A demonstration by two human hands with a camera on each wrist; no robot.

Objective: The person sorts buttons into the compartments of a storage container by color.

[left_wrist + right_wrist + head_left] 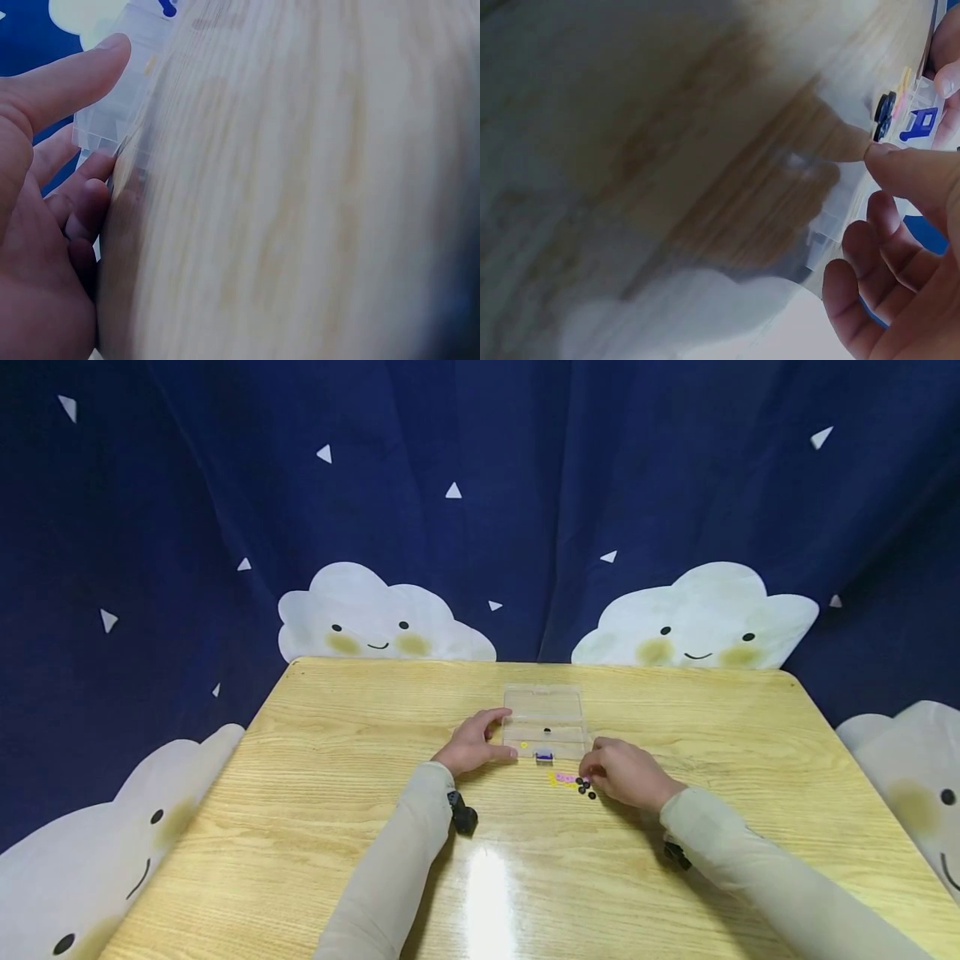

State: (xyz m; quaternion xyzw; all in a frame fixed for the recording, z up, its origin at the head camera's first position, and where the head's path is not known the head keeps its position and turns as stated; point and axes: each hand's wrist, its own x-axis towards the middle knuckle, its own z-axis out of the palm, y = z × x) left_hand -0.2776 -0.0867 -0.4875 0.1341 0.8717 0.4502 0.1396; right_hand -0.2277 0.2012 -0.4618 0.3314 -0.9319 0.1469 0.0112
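Note:
A clear plastic box (545, 737) lies with its lid folded back, a black disc (547, 730) and a small yellow piece (523, 745) inside. My left hand (474, 743) spans the box's left side, thumb near the front corner, fingers along the wall. In the left wrist view the thumb (90, 71) is straight and overlaps the box. My right hand (621, 772) is bent down beside several black discs (582, 787), a pink strip (566, 777) and yellow pieces (553, 778). Its index fingertip is hidden behind the thumb (907, 169); I cannot tell whether it pinches something.
A blue latch (543, 758) sticks out from the box's front edge. The wooden table (300, 827) extends to both sides, with a dark blue cloud-print curtain (517, 510) behind its far edge. Black wrist devices (463, 817) are strapped below both hands.

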